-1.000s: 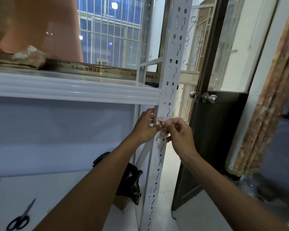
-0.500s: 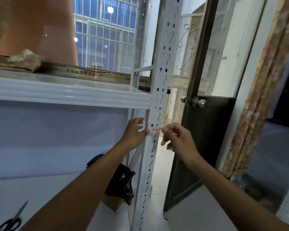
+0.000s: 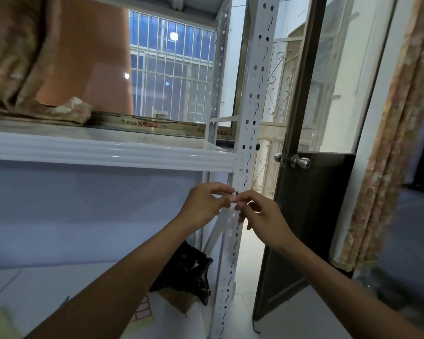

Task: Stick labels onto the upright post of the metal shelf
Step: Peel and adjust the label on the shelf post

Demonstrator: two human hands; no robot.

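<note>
**Hands meet at the post, under the shelf**

The upright post (image 3: 252,94) runs from 12 to 6 o'clock. The shelf board (image 3: 108,152) joins it from 9 o'clock, with folded cloth (image 3: 22,69) on it at 10. The left hand (image 3: 203,206) and right hand (image 3: 262,216) meet in front of the post, just below the board. The door (image 3: 311,216) stands at 3 o'clock.

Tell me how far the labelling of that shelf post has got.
Done: no finished label stands out on the white post, above or below the hands. In hand: the left hand and right hand meet fingertips at the post just under the shelf beam; any label between them is too small to make out. Left, likely: pressing one flat, then further labels.
</note>
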